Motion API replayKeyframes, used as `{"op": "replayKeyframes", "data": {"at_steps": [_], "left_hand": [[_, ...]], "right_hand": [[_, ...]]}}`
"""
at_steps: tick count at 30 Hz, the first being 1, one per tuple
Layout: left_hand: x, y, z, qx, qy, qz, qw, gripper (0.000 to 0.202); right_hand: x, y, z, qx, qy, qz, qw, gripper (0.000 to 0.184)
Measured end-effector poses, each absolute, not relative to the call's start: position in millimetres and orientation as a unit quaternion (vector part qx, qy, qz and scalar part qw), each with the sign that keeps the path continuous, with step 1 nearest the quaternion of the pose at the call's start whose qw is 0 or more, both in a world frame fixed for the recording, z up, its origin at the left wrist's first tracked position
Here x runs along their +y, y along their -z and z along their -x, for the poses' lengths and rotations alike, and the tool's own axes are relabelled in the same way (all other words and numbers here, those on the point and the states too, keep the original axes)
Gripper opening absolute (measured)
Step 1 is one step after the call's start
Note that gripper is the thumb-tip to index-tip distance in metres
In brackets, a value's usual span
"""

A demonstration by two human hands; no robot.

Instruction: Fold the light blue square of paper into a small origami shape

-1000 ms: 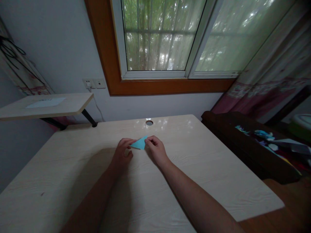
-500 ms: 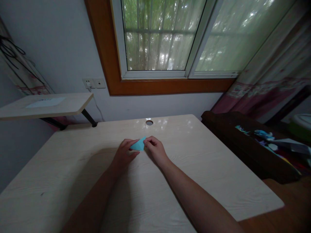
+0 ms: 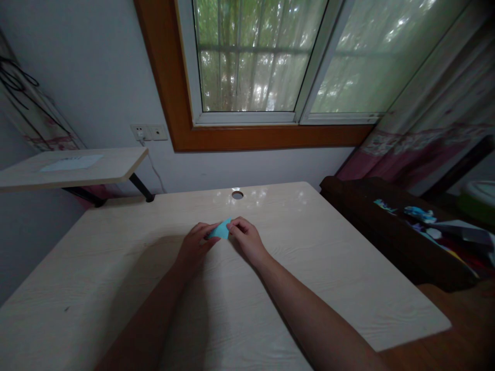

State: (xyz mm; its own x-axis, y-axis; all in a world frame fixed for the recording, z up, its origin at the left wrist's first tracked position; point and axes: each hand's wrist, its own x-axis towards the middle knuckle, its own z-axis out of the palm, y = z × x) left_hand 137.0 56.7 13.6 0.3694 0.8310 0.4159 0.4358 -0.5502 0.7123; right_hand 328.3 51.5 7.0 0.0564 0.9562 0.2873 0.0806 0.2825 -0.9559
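Note:
A small piece of folded light-blue paper (image 3: 220, 230) lies on the pale wooden table (image 3: 116, 273), between my two hands. My left hand (image 3: 195, 245) has its fingers curled over the paper's left part and pinches it. My right hand (image 3: 245, 238) pinches the paper's right tip with closed fingers. Most of the paper is hidden under my fingers; only a small blue patch shows.
A round cable hole (image 3: 237, 195) sits in the table near the far edge. A side shelf (image 3: 73, 170) with a sheet of paper stands at the left. A dark wooden bench (image 3: 390, 232) with colourful items is at the right, below a window.
My left fingers have slid right over the blue paper, covering more of it. The visible paper has shrunk. My right hand has barely moved.

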Motion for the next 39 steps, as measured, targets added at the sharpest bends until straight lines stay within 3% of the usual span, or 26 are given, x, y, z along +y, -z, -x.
{"op": "replayKeyframes", "data": {"at_steps": [13,39], "left_hand": [[57.1,-10.7,-137.1,0.407,-0.406,-0.764,0.293,0.028],[55.2,-13.5,-136.5,0.406,-0.395,-0.754,0.332,0.034]], "right_hand": [[47.7,-12.7,-328.8,-0.633,-0.371,0.429,0.527,0.030],[48.8,-9.9,-331.3,-0.675,-0.385,0.396,0.489,0.024]]}}
